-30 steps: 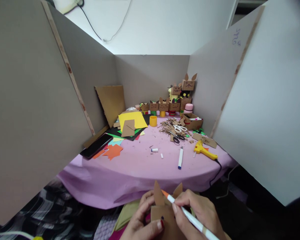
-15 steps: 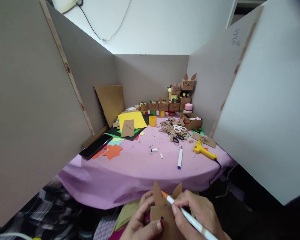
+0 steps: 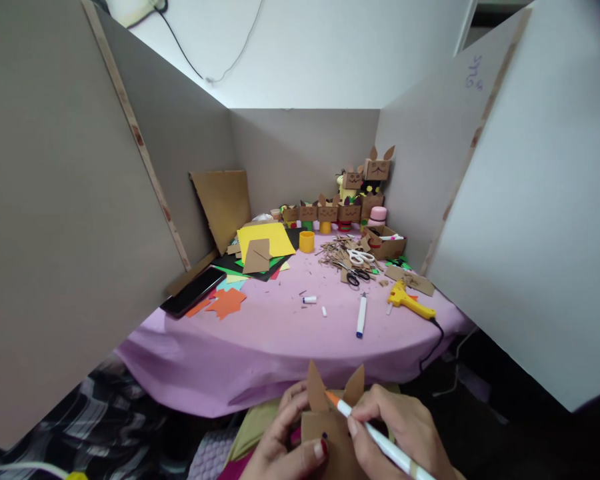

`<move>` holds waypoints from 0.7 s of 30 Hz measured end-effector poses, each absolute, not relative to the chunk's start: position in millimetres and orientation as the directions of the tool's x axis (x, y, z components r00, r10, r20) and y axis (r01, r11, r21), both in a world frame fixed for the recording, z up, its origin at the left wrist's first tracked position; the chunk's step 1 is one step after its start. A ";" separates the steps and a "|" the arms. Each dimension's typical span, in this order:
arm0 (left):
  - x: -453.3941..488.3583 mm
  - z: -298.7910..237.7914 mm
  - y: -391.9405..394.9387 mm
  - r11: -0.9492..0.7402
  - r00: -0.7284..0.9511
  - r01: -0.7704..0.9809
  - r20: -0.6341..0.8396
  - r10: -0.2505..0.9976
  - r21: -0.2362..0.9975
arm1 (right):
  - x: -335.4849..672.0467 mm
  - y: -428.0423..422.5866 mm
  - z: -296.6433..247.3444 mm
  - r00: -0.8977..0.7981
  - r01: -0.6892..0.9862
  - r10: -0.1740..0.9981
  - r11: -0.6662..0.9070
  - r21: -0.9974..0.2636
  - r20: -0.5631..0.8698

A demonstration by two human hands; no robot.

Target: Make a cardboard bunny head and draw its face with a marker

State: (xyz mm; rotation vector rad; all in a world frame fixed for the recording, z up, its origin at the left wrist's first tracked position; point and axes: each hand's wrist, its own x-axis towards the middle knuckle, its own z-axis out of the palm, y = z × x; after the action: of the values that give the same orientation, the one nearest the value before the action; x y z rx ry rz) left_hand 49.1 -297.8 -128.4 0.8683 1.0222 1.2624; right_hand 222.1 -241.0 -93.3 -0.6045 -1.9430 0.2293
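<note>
At the bottom centre, my left hand [image 3: 286, 445] grips a small brown cardboard box [image 3: 330, 433] with two pointed ears standing up from its top. My right hand [image 3: 399, 433] pinches a white marker with an orange tip [image 3: 375, 437], and the tip rests against the box between the ears. Both hands hover in front of the table's near edge, over my lap.
A table under a purple cloth [image 3: 260, 347] carries a white pen [image 3: 361, 315], a yellow glue gun [image 3: 409, 301], scissors [image 3: 356, 263], cardboard scraps, coloured paper [image 3: 263, 243], a phone [image 3: 193, 291], a yellow cup [image 3: 307, 241] and a row of cardboard box figures [image 3: 330, 212]. Grey boards [image 3: 70, 200] wall in the sides and back.
The marker tip and my right hand have shifted slightly right and down along the box top. My left hand and the box stay in place.
</note>
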 end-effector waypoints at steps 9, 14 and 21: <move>50.0 -130.5 -297.4 0.121 0.032 -0.351 -0.117 0.993 0.929 | 224.4 -241.1 -97.4 -0.335 0.309 0.517 0.850 -0.427 0.788; 50.2 -130.0 -298.8 0.157 -0.007 -0.356 -0.171 0.985 0.921 | 226.5 -241.7 -94.4 -0.365 0.303 0.521 0.850 -0.431 0.771; 50.9 -127.8 -299.0 0.158 -0.032 -0.338 -0.179 0.983 0.928 | 227.5 -242.6 -92.9 -0.367 0.324 0.535 0.841 -0.435 0.761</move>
State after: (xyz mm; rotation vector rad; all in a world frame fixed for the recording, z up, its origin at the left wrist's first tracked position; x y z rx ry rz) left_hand 50.9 -299.0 -127.8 0.8039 1.0751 1.2688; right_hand 227.5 -242.6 -92.9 -0.6335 -1.9841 0.2564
